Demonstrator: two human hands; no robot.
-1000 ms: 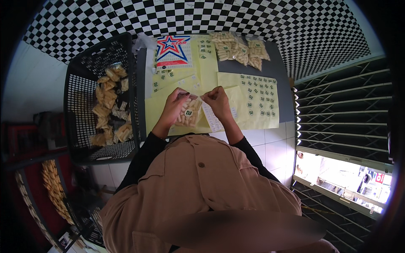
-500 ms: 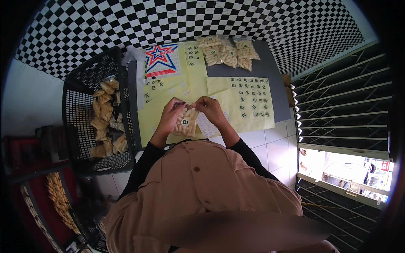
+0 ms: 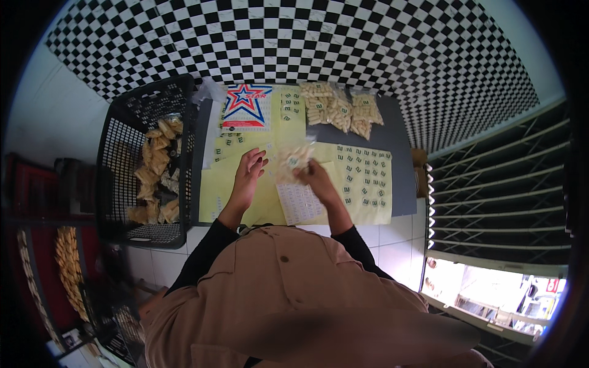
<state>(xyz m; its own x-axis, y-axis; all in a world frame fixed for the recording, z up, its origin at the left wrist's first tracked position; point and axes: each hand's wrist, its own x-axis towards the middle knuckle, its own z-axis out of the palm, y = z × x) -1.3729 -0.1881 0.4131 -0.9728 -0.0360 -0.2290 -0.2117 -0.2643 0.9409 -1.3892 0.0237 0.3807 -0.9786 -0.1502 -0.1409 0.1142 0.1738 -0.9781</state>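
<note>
My right hand [image 3: 317, 179] is closed on the lower right edge of a clear plastic bag of pale snack sticks [image 3: 296, 158]. The bag is slightly blurred, with a round label on its front, and it hangs over the yellow sticker sheets. To its left, my left hand [image 3: 246, 175] is raised with its fingers apart and nothing in them. Beneath the bag lies a white sheet of small printed labels [image 3: 300, 205]. Right of it spreads a yellow sheet with rows of round stickers [image 3: 366, 175].
Several filled snack bags [image 3: 343, 110] lie at the table's back right. A white sheet with a red and blue star [image 3: 247, 108] is at back left. Left of the grey table [image 3: 402, 138] stands a black plastic basket [image 3: 110, 178] holding packaged snacks [image 3: 153, 162]. A checkered wall [image 3: 276, 37] rises behind.
The snack bag has moved up and to the right with my right hand. My left hand has let go of it and opened. The whole view has shifted slightly.
</note>
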